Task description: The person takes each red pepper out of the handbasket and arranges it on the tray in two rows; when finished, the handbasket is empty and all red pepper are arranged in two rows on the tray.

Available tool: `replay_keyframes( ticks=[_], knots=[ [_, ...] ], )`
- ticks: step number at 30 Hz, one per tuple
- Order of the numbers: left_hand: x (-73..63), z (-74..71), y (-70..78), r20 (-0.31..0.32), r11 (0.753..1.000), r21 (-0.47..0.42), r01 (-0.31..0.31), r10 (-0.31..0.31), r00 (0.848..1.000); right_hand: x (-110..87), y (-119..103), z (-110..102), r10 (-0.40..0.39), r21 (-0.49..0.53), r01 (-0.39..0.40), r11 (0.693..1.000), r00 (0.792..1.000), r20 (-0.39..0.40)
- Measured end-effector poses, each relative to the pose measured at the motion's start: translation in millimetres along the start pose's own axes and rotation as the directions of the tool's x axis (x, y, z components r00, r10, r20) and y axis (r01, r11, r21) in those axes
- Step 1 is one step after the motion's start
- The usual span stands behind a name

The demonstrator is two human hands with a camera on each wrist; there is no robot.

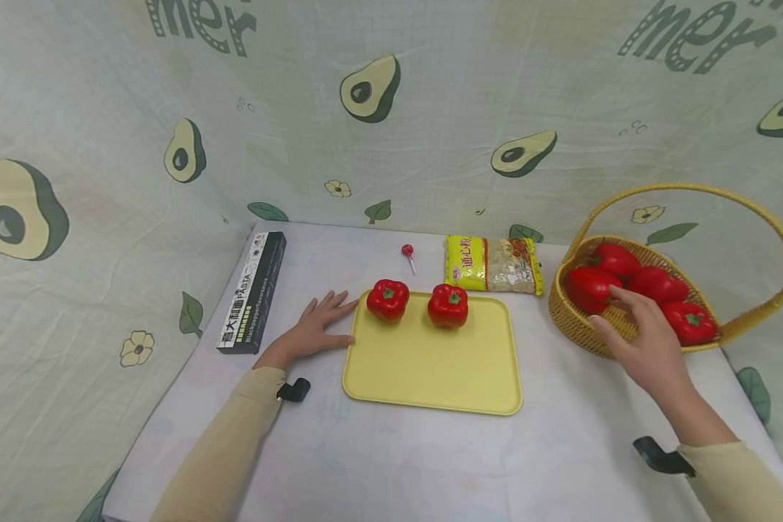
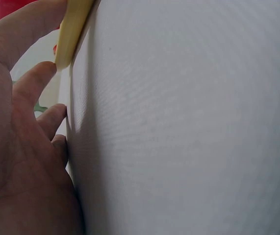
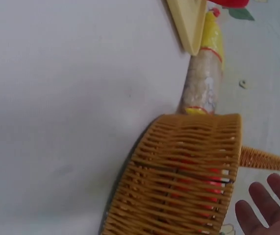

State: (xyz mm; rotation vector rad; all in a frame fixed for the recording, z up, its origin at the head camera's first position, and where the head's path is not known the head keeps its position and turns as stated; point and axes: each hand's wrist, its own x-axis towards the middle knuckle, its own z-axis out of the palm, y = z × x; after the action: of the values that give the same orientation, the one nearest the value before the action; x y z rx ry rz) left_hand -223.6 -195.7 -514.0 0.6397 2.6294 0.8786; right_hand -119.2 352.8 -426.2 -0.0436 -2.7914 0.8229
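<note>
My left hand lies with fingers spread at the left edge of a yellow tray; its thumb and forefinger reach the rim, which the left wrist view also shows. Along the tray's far side sit two red bell peppers, one at the left and one near the middle. Over a wicker basket on the right hovers my right hand, fingers loosely bent and holding nothing. Its fingertips are close to a red vegetable; another bell pepper lies in the basket's near right end, partly behind the hand.
The basket's tall handle arches over its far right side. A yellow bag of pasta lies behind the tray, with a red lollipop to its left. A black and white pasta box stands at the far left.
</note>
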Motion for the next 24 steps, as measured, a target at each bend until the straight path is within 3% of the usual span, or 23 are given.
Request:
replay_keyframes(
  ticks=[15,24],
  knots=[
    [1.8,0.7,-2.2,-0.003,1.0,-0.004,-0.006,0.006,1.0,3.5,50,-28,0.16,-0.119,-0.166,0.979,0.985,-0.058],
    [1.9,1.0,-2.7,0.001,1.0,-0.002,-0.001,0.001,1.0,9.3,61,-35,0.255,-0.164,-0.26,0.952,0.966,-0.051]
  ],
)
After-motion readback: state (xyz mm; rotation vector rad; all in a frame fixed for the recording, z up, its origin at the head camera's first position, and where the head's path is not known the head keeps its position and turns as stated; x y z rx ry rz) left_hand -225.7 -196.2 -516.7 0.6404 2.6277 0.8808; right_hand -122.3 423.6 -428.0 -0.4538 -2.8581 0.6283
